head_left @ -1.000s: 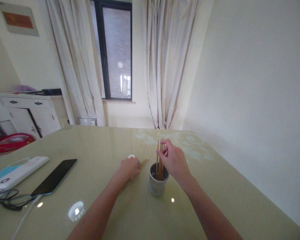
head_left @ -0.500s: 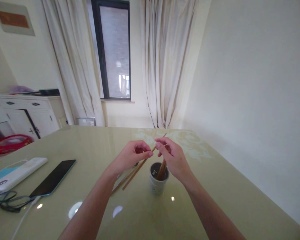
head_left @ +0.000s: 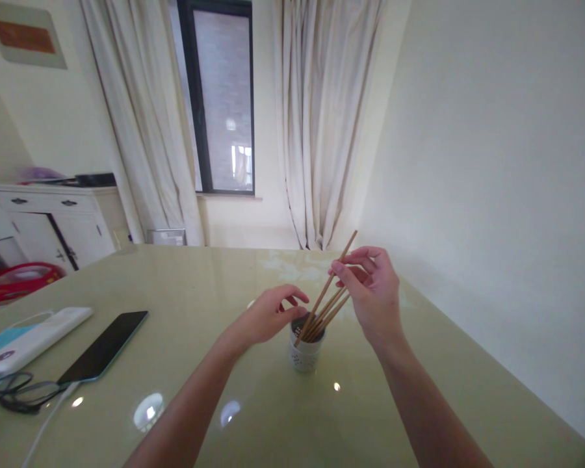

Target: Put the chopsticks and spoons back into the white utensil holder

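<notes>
A small white perforated cup (head_left: 303, 355) stands upright near the middle of the glossy green table (head_left: 273, 429). Several wooden chopsticks (head_left: 324, 308) lean out of it toward the upper right. My right hand (head_left: 370, 294) pinches one chopstick near its upper end, its lower tip at the cup's mouth. My left hand (head_left: 268, 317) hovers just left of the cup's rim, fingers loosely curled and holding nothing.
At the table's left lie a black phone (head_left: 104, 347), a white remote (head_left: 29, 341), black glasses (head_left: 17, 393) and a white cable (head_left: 49, 422). A wall runs close along the right. Curtains (head_left: 322, 123), a window and a white cabinet (head_left: 53, 214) stand behind.
My left hand passed the chopsticks it lifted from the table to the right hand and let go. My right hand rose to the right, tilting the chopsticks into the cup.
</notes>
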`<state>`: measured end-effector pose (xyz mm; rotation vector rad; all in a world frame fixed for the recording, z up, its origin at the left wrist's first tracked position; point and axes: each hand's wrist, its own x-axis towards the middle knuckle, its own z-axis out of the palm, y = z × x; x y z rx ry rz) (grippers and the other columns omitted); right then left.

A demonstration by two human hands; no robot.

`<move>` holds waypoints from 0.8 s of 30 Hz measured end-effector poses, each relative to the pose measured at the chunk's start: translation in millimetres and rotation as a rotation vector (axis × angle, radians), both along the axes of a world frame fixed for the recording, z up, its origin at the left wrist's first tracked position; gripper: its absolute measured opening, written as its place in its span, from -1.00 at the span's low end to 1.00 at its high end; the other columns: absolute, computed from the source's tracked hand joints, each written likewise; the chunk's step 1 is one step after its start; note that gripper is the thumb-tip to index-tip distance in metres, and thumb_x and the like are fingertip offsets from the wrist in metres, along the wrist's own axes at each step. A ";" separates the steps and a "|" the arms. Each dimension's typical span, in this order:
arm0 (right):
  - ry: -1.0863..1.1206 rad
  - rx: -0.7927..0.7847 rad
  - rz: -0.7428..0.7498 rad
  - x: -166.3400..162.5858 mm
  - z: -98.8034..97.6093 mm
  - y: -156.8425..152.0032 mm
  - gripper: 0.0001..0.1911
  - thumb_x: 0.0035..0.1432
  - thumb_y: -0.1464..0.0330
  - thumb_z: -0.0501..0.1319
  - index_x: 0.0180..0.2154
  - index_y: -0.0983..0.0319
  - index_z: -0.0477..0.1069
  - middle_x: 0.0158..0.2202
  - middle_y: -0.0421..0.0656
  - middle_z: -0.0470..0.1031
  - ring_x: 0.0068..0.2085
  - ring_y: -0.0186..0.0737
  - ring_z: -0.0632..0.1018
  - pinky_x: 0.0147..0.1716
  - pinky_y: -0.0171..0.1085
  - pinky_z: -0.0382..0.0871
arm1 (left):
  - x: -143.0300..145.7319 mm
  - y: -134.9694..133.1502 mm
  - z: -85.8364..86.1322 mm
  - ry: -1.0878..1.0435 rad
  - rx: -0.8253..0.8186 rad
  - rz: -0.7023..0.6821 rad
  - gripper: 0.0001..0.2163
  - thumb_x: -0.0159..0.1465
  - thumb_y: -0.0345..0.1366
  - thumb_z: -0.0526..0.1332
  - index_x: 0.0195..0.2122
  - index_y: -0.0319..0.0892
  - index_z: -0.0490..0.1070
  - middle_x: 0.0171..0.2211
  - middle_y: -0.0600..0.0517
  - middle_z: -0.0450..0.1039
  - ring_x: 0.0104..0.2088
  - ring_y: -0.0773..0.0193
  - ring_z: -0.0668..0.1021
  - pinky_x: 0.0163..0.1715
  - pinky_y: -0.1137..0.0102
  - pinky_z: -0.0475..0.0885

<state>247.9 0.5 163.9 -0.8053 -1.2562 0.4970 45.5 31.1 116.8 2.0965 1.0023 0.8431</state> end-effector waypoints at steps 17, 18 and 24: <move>-0.093 -0.108 -0.019 13.3 -15.3 20.8 -0.54 0.10 0.12 0.47 -0.10 0.17 0.37 -0.30 -0.16 0.62 -0.36 -0.14 0.68 -0.36 -0.18 0.64 | 4.4 14.2 -30.5 0.166 0.020 0.028 -0.75 0.30 -0.23 0.31 -0.02 -0.14 0.59 -0.05 -0.05 0.66 -0.05 0.13 0.64 -0.03 0.31 0.51; -0.112 -0.132 -0.016 13.4 -18.8 23.8 -0.54 0.10 0.11 0.47 -0.09 0.17 0.38 -0.29 -0.15 0.63 -0.36 -0.14 0.68 -0.34 -0.16 0.65 | 5.0 15.1 -31.4 0.153 -0.018 0.025 -0.76 0.30 -0.23 0.30 -0.03 -0.15 0.58 -0.08 -0.04 0.67 -0.08 0.15 0.65 -0.06 0.32 0.52; -0.216 -0.288 0.034 14.8 -34.9 36.6 -0.59 0.07 0.07 0.44 -0.19 0.20 0.46 -0.32 -0.09 0.66 -0.36 -0.10 0.70 -0.37 -0.15 0.67 | 4.8 24.3 -40.8 0.103 -0.070 0.040 -0.79 0.27 -0.26 0.30 -0.09 -0.18 0.55 -0.19 -0.03 0.69 -0.20 0.19 0.66 -0.15 0.35 0.53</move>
